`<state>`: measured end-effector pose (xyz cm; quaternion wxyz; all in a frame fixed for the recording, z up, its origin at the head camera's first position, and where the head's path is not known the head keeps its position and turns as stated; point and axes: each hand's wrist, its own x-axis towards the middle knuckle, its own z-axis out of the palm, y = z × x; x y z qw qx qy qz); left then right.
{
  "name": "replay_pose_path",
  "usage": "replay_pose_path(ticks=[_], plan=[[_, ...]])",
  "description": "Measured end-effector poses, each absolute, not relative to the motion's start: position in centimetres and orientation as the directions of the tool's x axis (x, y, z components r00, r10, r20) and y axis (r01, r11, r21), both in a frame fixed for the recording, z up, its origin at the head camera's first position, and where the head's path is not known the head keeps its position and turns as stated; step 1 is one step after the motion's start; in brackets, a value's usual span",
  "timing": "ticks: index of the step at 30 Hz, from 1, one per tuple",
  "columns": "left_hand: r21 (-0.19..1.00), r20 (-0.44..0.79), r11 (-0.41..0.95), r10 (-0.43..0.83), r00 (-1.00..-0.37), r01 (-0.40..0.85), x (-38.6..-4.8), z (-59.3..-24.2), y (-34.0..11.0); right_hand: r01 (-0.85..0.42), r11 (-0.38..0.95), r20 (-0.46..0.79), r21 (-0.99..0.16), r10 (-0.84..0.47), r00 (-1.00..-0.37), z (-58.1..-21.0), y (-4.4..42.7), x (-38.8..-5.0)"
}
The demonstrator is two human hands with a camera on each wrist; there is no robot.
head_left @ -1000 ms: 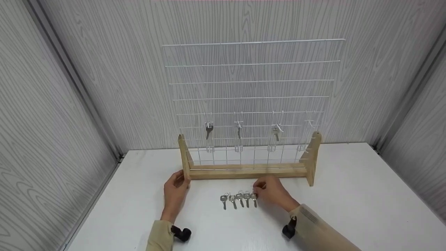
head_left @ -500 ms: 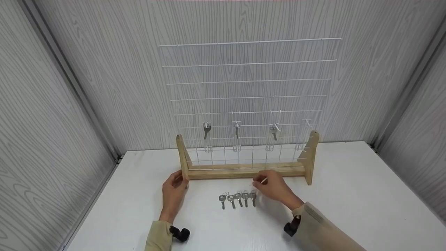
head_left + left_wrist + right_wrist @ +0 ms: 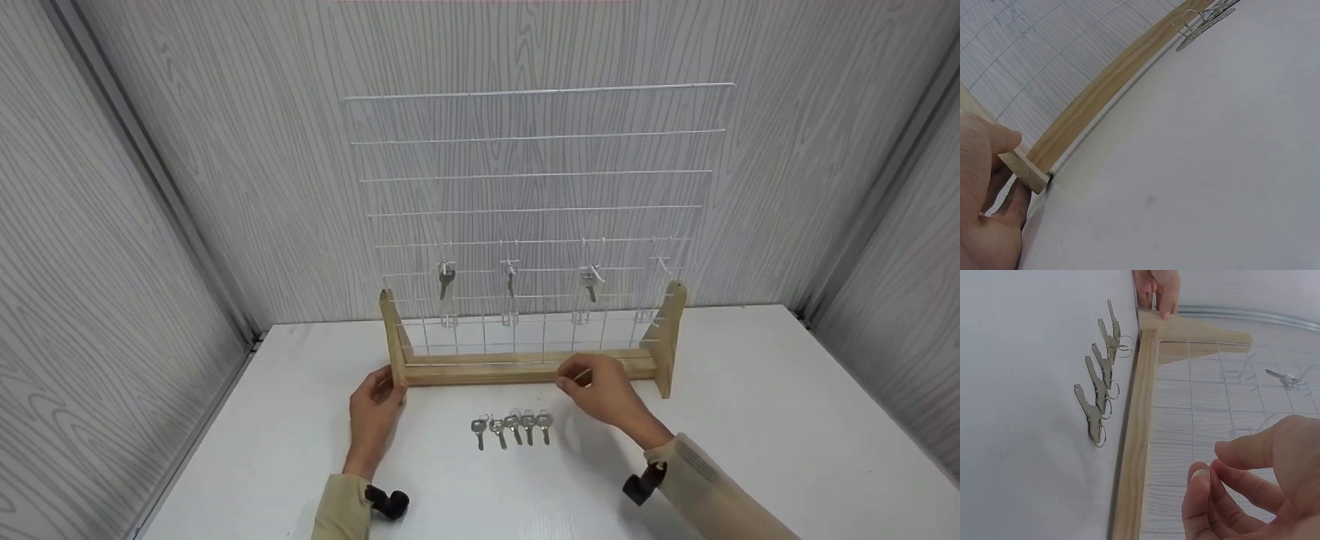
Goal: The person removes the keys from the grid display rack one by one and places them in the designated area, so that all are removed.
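My left hand [image 3: 375, 412] grips the left wooden foot [image 3: 1027, 169] of a white wire grid rack [image 3: 540, 210], thumb on one side and fingers on the other. Several metal keys [image 3: 513, 429] with small rings lie in a row on the table before the rack. Just right of them, above the table by the wooden base bar [image 3: 480, 373], hovers my right hand [image 3: 604, 390]. Its fingers are loosely curled, and no key shows between thumb and fingertips [image 3: 1199, 475] in the right wrist view. Three keys hang on upper hooks, one a dark key [image 3: 447, 279] at the left.
At the right of the upper row is another white hook [image 3: 661, 264]. A lower row of hooks [image 3: 510, 319] sits beneath. The right wooden foot [image 3: 667, 341] stands beyond my right hand. Wood-grain panels [image 3: 187, 187] enclose the white table [image 3: 315, 337] at the back and sides.
My right hand has left the rightmost key of the row and moved up and to the right. The keys on the table stay in place; my left hand keeps its grip.
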<state>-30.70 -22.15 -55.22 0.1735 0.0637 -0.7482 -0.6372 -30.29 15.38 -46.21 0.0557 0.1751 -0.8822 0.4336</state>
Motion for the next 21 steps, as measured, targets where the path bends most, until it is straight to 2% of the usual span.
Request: replay_pose_path(ticks=[5,21], plan=[[0.979,0.171,0.156,-0.306,-0.937,0.128,-30.6,-55.1,-22.1,-0.389,0.562,0.299,-0.730,-0.250,-0.921,-45.2,16.1,-30.2],[0.980,0.159,0.160,-0.293,-0.943,0.116,-30.7,-55.2,-22.1,-0.397,0.555,0.350,-0.731,-0.194,-0.917,-42.2,17.1,-29.9]])
